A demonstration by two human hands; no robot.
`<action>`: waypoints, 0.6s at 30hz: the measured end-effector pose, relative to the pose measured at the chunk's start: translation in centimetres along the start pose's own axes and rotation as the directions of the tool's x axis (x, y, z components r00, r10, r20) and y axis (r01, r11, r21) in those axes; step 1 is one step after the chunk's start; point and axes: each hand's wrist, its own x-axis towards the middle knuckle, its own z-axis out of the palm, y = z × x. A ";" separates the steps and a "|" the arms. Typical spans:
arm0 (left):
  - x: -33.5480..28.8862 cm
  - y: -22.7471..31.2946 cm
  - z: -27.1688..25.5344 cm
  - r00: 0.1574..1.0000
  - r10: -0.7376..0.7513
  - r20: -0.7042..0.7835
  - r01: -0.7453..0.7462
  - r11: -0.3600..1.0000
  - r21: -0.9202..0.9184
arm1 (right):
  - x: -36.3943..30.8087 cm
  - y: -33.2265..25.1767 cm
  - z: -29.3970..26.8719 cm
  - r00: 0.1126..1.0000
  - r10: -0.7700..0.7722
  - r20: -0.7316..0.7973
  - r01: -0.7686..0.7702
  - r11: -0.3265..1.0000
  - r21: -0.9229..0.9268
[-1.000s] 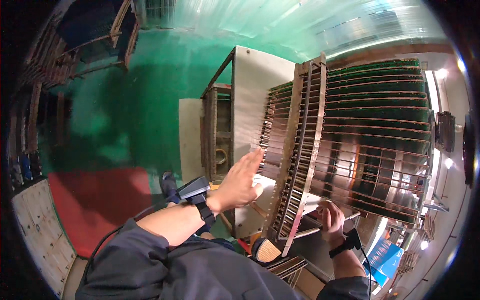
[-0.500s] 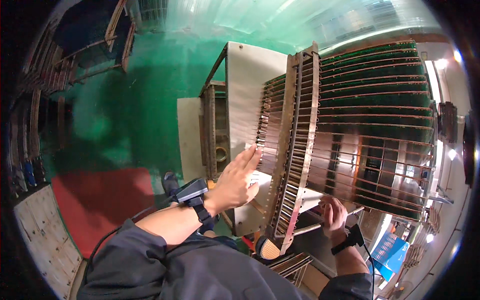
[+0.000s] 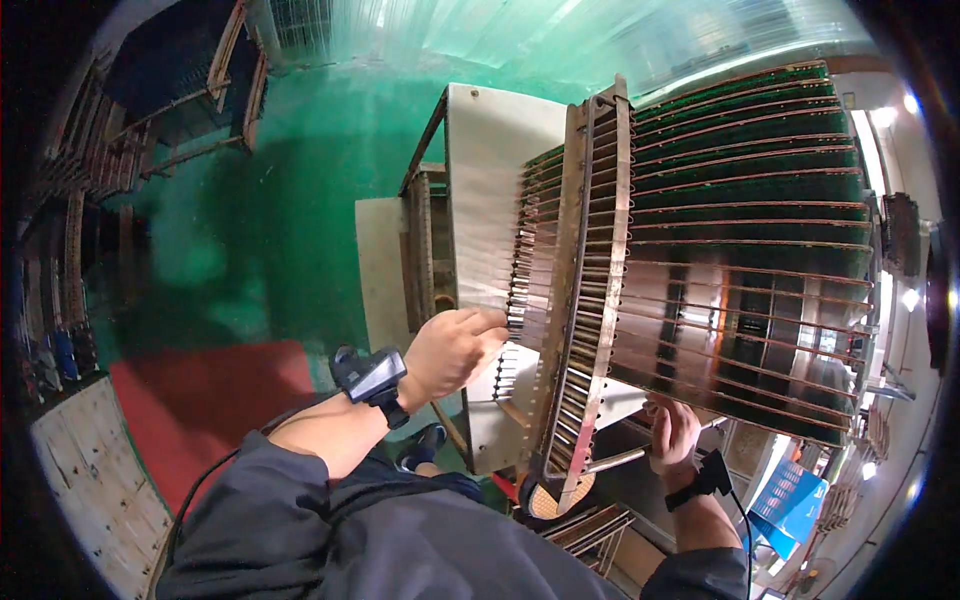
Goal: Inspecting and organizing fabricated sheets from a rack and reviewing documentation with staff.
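Observation:
A long metal rack (image 3: 570,250) with two slotted rails and a row of rods stands in front of me. Several thin, shiny dark panels (image 3: 740,230) with copper-coloured edges stick out from its right side. To its left, a row of small metal pins (image 3: 520,265) ends in the air above a white board. My left hand (image 3: 455,350) is closed at the nearer pins, its fingers curled together; what lies between the fingertips is hidden. Beneath the nearest panel, my right hand (image 3: 675,435) is closed, with curled fingertips at that panel's lower edge.
The white board (image 3: 500,180) belongs to a stand under the rack. A red mat (image 3: 215,410) lies on the green floor at left. Racks (image 3: 200,80) stand far left, and a blue sheet (image 3: 790,505) is at lower right. A round woven seat (image 3: 560,495) sits below the rack.
My left hand has gone from stretched fingers at the pin tips to curled ones, and has come slightly lower and nearer. My right hand has stayed almost in place at the panel's edge.

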 end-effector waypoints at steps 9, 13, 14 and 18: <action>0.6 0.0 0.6 0.999 0.006 0.035 -0.008 0.998 0.062 | 0.1 -1.3 -0.1 0.983 0.179 0.051 -0.185 0.972 0.145; 0.9 0.3 0.4 0.999 0.022 -0.032 -0.018 0.991 0.134 | -0.7 0.6 0.6 0.997 -0.007 -0.078 0.005 1.000 -0.028; 0.9 -0.1 0.6 0.999 0.022 -0.031 -0.017 0.991 0.134 | -0.7 0.5 0.5 0.999 0.025 -0.046 -0.025 1.000 -0.004; 0.1 -1.7 1.3 0.997 0.054 -0.062 -0.036 0.964 0.264 | 0.6 -1.1 -0.4 1.000 0.014 0.019 -0.014 1.000 -0.024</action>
